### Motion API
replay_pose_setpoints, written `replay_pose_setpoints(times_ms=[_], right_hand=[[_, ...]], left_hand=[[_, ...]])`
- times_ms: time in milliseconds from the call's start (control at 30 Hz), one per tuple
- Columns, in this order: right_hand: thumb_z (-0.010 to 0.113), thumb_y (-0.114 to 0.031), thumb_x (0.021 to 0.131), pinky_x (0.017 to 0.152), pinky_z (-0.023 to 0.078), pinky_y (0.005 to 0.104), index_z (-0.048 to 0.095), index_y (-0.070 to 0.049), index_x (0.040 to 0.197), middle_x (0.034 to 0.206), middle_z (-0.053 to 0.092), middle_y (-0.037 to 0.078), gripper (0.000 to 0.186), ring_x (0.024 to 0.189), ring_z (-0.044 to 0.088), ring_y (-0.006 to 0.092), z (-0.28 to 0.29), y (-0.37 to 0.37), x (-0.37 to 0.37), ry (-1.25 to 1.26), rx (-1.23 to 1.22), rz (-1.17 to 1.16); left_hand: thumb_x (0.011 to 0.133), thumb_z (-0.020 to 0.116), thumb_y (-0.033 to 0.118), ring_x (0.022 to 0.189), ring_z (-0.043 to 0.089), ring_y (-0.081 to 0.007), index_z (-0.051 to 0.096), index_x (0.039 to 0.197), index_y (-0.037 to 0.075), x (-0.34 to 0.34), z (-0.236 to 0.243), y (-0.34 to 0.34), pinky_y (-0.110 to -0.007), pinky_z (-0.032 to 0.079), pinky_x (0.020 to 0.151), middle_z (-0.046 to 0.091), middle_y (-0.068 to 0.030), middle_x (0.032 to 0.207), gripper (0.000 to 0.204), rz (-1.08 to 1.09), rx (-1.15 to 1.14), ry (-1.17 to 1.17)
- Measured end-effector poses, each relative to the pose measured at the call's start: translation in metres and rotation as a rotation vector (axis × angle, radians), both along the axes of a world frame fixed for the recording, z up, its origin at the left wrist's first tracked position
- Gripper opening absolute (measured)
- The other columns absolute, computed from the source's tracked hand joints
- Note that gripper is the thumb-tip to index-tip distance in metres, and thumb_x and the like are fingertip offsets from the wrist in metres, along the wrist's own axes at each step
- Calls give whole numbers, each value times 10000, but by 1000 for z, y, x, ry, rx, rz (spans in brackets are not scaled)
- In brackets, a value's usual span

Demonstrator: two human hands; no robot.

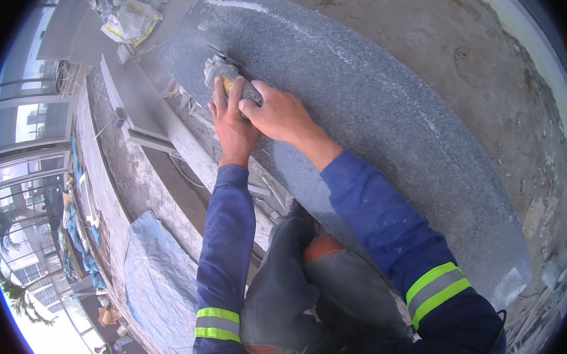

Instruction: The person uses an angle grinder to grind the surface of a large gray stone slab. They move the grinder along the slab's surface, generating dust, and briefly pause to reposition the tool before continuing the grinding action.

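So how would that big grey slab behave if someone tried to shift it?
The slab looks like speckled stone, broad and flat, so it is probably stiff and heavy. The pale, dusty-looking streak on top could make it slippery there.

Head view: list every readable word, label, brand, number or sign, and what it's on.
Readable text: none.
White sack, upper left: coloured printing, too small and blurred to read.
Dusty power tool in the left hand and right hand: yellow patch partly behind fingers; no legible text.
Reflective sleeve bands: no lettering visible.
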State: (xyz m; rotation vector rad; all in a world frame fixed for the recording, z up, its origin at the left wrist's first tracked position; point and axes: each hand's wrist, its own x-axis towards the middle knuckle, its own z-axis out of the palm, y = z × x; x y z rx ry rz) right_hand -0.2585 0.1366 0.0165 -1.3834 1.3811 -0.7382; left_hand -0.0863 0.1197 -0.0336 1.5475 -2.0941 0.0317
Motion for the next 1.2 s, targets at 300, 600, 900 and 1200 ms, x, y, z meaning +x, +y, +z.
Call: replay_pose_setpoints(times_ms=[300, 600, 900, 1200], right_hand=[[609, -451, 1054, 1213, 475, 537, 479, 87, 1625, 1484, 653, 359, 795, 1425, 616, 487, 5, -2, 3, 37, -48, -3], [609, -462, 1058, 1200, 484, 545, 480, 92, 1620, 1467, 662, 361, 800, 1398, 635, 491, 7, -4, 3, 51, -37, -3], [612, -498, 1048, 1228, 465, 529, 473, 77, 1642, 1508, 632, 368, 838, 1444, 599, 502, 11, 5, -3, 3, 1, 5], [606, -495, 1048, 1239, 456, 522, 464, 75, 1649, 1529, 620, 363, 840, 1459, 591, 490, 18, 1, -3, 22, 28, 23]], left_hand=[[883, 858, 208, 1563, 494, -449, 599, 1559, 202, -3, 12, -4, -669, 420, 1250, 452, -257, 1724, 724, -12, -23, -47], [850, 889, 243, 1570, 470, -484, 597, 1565, 206, -6, 16, -2, -662, 382, 1286, 433, -303, 1720, 774, -12, 58, 93], [850, 883, 235, 1534, 509, -503, 603, 1562, 199, -7, 19, 6, -651, 394, 1282, 430, -333, 1712, 766, -14, 40, 93], [844, 887, 236, 1527, 511, -515, 593, 1570, 207, -6, 21, 1, -647, 396, 1283, 419, -327, 1722, 784, -18, 54, 61]])
